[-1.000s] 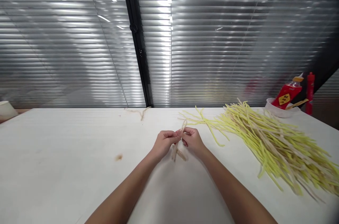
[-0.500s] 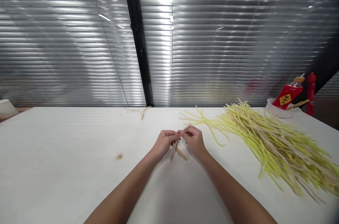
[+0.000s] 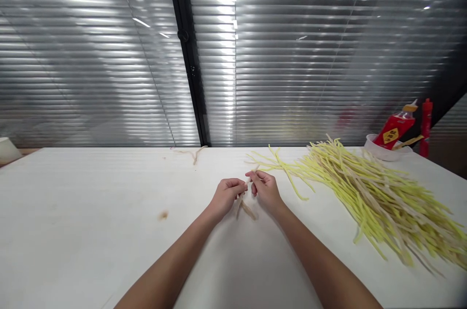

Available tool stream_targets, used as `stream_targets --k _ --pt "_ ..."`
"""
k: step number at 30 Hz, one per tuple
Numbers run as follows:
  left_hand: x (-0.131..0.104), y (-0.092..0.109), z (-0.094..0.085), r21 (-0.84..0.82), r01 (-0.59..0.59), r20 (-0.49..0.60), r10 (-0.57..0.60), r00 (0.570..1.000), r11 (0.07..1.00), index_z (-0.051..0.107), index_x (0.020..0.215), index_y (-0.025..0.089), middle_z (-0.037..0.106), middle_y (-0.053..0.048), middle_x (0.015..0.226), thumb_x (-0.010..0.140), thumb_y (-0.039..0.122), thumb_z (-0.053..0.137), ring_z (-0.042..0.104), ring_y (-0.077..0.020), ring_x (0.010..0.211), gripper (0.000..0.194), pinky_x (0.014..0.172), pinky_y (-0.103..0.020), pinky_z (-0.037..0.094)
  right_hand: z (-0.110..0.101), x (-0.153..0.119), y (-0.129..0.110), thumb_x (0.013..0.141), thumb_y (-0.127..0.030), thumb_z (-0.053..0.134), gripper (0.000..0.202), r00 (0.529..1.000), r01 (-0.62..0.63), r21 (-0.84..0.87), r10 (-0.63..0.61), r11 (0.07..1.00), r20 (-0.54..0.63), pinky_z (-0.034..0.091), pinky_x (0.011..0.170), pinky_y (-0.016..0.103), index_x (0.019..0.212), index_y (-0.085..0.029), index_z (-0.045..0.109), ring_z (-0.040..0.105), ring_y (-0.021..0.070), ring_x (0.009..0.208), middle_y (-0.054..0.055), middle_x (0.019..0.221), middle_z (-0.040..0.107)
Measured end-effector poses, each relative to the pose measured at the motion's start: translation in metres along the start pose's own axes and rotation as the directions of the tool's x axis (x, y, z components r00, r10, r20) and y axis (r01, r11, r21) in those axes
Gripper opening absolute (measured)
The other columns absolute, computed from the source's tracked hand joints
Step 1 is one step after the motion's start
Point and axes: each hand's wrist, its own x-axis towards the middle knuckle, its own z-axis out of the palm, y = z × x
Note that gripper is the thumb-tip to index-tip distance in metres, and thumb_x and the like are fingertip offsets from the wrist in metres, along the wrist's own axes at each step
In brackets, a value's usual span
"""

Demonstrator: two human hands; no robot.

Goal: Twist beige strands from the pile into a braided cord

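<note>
Beige fuzzy pipe cleaners [image 3: 248, 210], twisted or crossed together, are between my two hands above the white table. My left hand [image 3: 229, 196] pinches them near the middle with thumb and forefinger, and two tails hang down below its fingertips. At the upper end, my right hand [image 3: 265, 189] has its thumb and forefinger closed around a beige strand that pokes up past the fingers. The exact grip of the right fingertips is partly hidden. Right of my hands lies a big pile of yellow and beige pipe cleaners [image 3: 368, 192], a few yellow ones straying toward my right hand.
A white bowl [image 3: 383, 152] at the back right holds a red glue bottle [image 3: 394, 130]; a red tube [image 3: 426, 126] stands beside it. A small beige twisted piece [image 3: 195, 155] lies at the table's [image 3: 91, 221] far edge. Window blinds [image 3: 292, 56] rise behind.
My right hand's fingertips have drawn slightly apart from my left hand, up along the beige strand. My left hand keeps its pinch. The view has shifted a little.
</note>
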Motion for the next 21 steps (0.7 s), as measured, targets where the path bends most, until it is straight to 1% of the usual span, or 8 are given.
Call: stream_targets --k 3,6,8,11,13,16,21 --pt "-0.0005 0.0004 0.0012 0.03 -0.017 -0.002 0.017 1.0 0.999 0.057 0.056 0.015 0.043 0.002 0.053 0.068 0.033 0.058 0.035 -0.0102 0.054 0.022 0.054 -0.025 0.024 0.0009 -0.0001 0.0015 0.076 -0.045 0.059 0.031 1.0 0.002 0.072 0.0 0.997 -0.026 0.029 0.041 0.021 0.077 -0.015 0.067 0.038 0.0073 0.039 -0.005 0.044 0.043" --pt "-0.0008 0.0008 0.0016 0.052 -0.031 0.01 0.03 0.999 0.998 0.058 0.058 0.015 0.043 0.002 0.054 0.068 0.034 0.058 0.035 -0.0107 0.055 0.022 0.054 -0.025 0.025 0.0009 0.0003 0.0008 0.074 -0.045 0.061 0.03 0.999 -0.042 0.145 0.046 0.989 -0.027 0.031 0.042 0.022 0.075 -0.015 0.067 0.04 0.0074 0.04 -0.004 0.047 0.045" --pt "-0.0009 0.0014 0.0016 0.054 -0.021 0.014 0.02 1.0 0.998 0.058 0.058 0.015 0.042 0.002 0.054 0.068 0.035 0.058 0.034 -0.0107 0.055 0.022 0.054 -0.025 0.025 0.0003 0.0009 -0.0001 0.073 -0.047 0.061 0.032 0.998 -0.069 0.157 0.07 0.985 -0.004 0.033 0.042 0.021 0.079 -0.016 0.067 0.04 0.0076 0.04 -0.005 0.046 0.046" --pt "-0.0009 0.0022 0.0014 0.049 -0.004 0.015 0.004 1.0 0.999 0.056 0.057 0.015 0.04 0.003 0.053 0.068 0.036 0.058 0.033 -0.0104 0.054 0.023 0.054 -0.025 0.026 -0.0012 0.0023 -0.0006 0.073 -0.05 0.061 0.035 0.999 -0.048 0.153 0.051 0.987 -0.017 0.032 0.041 0.021 0.085 -0.017 0.067 0.04 0.0077 0.039 -0.005 0.044 0.045" --pt "-0.0009 0.0021 0.0015 0.045 -0.009 0.018 0.008 1.0 0.999 0.056 0.057 0.015 0.041 0.003 0.053 0.068 0.036 0.058 0.034 -0.0104 0.054 0.023 0.055 -0.025 0.026 -0.0025 0.0031 -0.0001 0.073 -0.049 0.062 0.035 0.999 -0.022 0.141 0.029 0.99 -0.045 0.031 0.041 0.021 0.083 -0.016 0.067 0.04 0.0076 0.039 -0.006 0.044 0.045" --pt "-0.0009 0.0008 0.0019 0.038 -0.021 0.033 0.02 0.999 0.999 0.057 0.058 0.015 0.041 0.003 0.052 0.068 0.035 0.058 0.034 -0.0102 0.054 0.022 0.055 -0.025 0.025 -0.004 0.0035 0.0007 0.073 -0.048 0.062 0.034 0.998 -0.015 0.139 0.023 0.99 -0.056 0.032 0.042 0.021 0.081 -0.015 0.068 0.04 0.0076 0.039 -0.005 0.043 0.045" --pt "-0.0007 -0.0013 0.0022 0.028 -0.034 0.054 0.033 0.998 0.999 0.057 0.057 0.015 0.04 0.003 0.052 0.07 0.031 0.057 0.033 -0.0099 0.054 0.021 0.055 -0.026 0.024 -0.0038 0.0024 0.0 0.071 -0.044 0.066 0.03 0.995 -0.05 0.235 0.067 0.971 -0.067 0.032 0.043 0.021 0.076 -0.014 0.07 0.039 0.0067 0.041 -0.004 0.046 0.045"
